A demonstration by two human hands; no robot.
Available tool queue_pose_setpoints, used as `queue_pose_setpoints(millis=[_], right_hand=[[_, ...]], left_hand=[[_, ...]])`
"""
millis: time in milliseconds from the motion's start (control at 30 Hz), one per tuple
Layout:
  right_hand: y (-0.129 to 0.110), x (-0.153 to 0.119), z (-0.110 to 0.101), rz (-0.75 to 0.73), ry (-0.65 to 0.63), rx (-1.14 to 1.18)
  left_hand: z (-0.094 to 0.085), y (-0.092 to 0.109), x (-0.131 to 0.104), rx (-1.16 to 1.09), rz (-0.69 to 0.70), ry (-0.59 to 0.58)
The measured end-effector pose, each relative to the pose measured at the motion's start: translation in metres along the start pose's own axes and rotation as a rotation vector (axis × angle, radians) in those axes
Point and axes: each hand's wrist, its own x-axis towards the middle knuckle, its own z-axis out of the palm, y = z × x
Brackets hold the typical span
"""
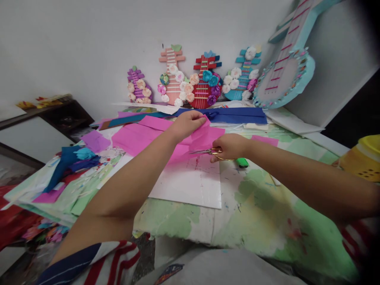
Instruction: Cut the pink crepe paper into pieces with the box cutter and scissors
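My left hand [191, 123] pinches the upper edge of a sheet of pink paper [136, 136] and lifts part of it. In my right hand [230, 146] is a pair of scissors [216, 151] with gold handles, its blades pointing left at the lower edge of the paper. Whether the blades are cutting through it I cannot tell. Under the pink paper lies a white board [190, 186] with faint red marks. A bright green object [242, 162] rests beside my right hand, and a smaller pink piece [265, 140] lies behind my right forearm.
Several flower-decorated paper guitars [202, 81] stand against the wall, with a big light-blue one [283, 75] at right. Dark blue paper [237, 115] lies along the back. Paper scraps [68, 166] cover the table's left side. A yellow basket [363, 158] is at far right.
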Motion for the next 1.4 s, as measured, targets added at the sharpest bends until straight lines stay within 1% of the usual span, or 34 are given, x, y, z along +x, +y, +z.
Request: queue_pose_setpoints(millis=[233, 433, 567, 800, 933, 1200, 1300, 1400], right_hand=[[-0.007, 0.004, 0.002, 0.093, 0.039, 0.035], [-0.008, 0.001, 0.009, 0.106, 0.085, 0.091], [-0.009, -0.002, 0.014, 0.125, 0.089, 0.140], [-0.007, -0.010, 0.019, 0.076, 0.129, 0.331], [-0.005, -0.013, 0.021, 0.062, 0.141, 0.395], [-0.006, -0.017, 0.023, 0.088, 0.154, 0.446], [-0.009, -0.016, 0.023, 0.067, 0.152, 0.429], [-0.011, -0.013, 0.022, 0.082, 0.177, 0.420]], left_hand=[[-0.004, 0.000, -0.002, -0.022, 0.018, 0.040], [-0.007, 0.003, -0.005, -0.068, 0.008, 0.076], [-0.007, 0.006, -0.007, -0.096, -0.011, 0.090], [-0.007, 0.014, -0.012, -0.127, -0.079, 0.122], [-0.006, 0.014, -0.013, -0.138, -0.098, 0.140], [-0.006, 0.011, -0.013, -0.134, -0.104, 0.167], [-0.006, 0.013, -0.014, -0.148, -0.119, 0.171], [-0.008, 0.016, -0.015, -0.161, -0.133, 0.186]])
